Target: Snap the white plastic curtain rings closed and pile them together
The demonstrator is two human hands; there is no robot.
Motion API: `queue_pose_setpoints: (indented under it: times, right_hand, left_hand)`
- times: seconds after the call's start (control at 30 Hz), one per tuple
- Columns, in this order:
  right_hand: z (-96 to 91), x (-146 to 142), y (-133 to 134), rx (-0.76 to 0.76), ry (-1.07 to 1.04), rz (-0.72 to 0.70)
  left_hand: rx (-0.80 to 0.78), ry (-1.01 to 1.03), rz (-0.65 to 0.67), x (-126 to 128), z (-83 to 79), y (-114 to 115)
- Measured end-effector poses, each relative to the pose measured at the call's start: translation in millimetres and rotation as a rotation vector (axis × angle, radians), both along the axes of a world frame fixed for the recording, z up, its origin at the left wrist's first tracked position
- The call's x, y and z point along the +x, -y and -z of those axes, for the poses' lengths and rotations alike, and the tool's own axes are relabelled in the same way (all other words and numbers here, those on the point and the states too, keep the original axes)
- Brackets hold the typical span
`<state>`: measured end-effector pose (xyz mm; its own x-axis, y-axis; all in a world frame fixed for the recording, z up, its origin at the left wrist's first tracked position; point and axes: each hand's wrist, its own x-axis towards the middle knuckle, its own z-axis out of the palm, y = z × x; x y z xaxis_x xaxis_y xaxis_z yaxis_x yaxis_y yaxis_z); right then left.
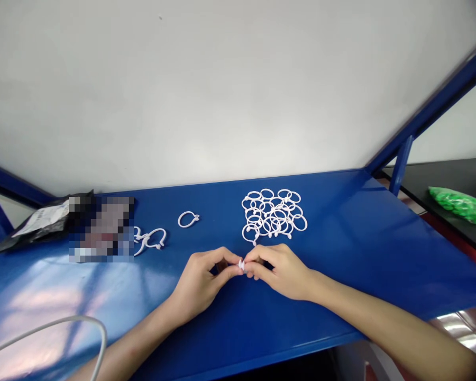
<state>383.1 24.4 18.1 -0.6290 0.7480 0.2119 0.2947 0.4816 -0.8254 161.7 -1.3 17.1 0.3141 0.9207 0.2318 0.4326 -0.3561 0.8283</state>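
Note:
Near the middle of the blue table, my left hand (206, 278) and my right hand (280, 270) meet fingertip to fingertip. Both pinch a small white plastic ring (241, 264); only its knobbed ends show, and the fingers hide the rest. Just beyond my right hand lies a pile of white plastic rings (275, 214) with small ball ends, spread in an overlapping cluster. A single white ring (188, 219) rests apart, past my left hand. More to the left are a few other open-looking white rings (155, 238).
A black plastic parcel (49, 219) with a white label sits at the table's left, beside a blurred-out flat object (105, 227). A pale cable (77, 318) loops across the lower left. Blue frame bars (400, 164) border the right, with a green bag (458, 203) beyond.

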Motion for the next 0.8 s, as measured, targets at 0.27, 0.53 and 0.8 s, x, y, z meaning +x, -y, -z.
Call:
queue_pose_setpoints:
  times: [0.27, 0.53, 0.8]
  right_hand:
    - [0.4, 0.4, -0.2, 0.162, 0.094, -0.003]
    - [1.1, -0.4, 2.6, 0.221, 0.093, -0.026]
    - [-2.8, 5.1, 4.0, 0.400, 0.101, -0.113]
  left_hand:
    - [0.137, -0.018, -0.016, 1.9, -3.0, 4.1]
    - [0.424, -0.196, 0.020, 3.6, 3.1, 8.5]
    - [0.793, -0.331, 0.093, 8.6, 3.3, 19.3]
